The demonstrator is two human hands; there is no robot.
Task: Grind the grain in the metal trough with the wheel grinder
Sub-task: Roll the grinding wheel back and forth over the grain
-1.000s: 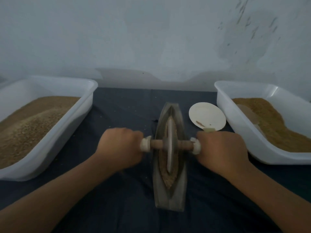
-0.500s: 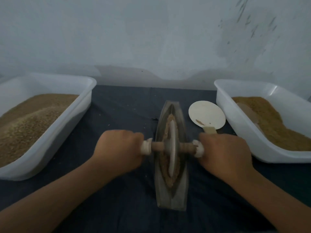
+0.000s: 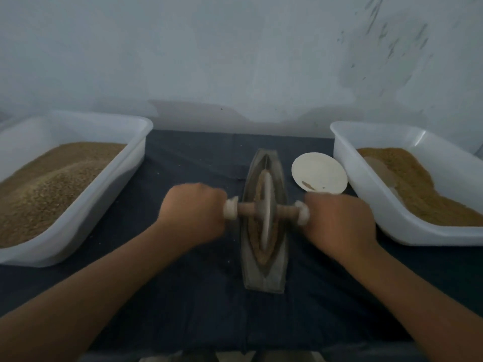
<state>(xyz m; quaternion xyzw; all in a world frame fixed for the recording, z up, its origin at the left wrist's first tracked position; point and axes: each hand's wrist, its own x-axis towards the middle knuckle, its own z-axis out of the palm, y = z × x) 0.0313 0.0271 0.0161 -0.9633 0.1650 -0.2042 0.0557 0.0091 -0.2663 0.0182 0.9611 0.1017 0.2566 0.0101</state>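
A narrow boat-shaped metal trough [image 3: 264,278] lies lengthwise on the dark cloth in the middle. Brown grain [image 3: 257,236] fills its groove. The wheel grinder [image 3: 266,212], a thin metal disc on a wooden axle with pale end caps, stands upright in the groove around the trough's middle. My left hand [image 3: 193,212] grips the axle's left end. My right hand [image 3: 339,220] grips its right end. Both hands are slightly blurred.
A white tub [image 3: 78,218] of coarse grain stands at the left. Another white tub [image 3: 379,212] with finer brown meal stands at the right. A pale round spoon [image 3: 318,172] lies between the trough and the right tub. A wall closes the back.
The wheel rolled toward me along the trough half a second ago and has now rolled back toward the far end, both hands moving with it.
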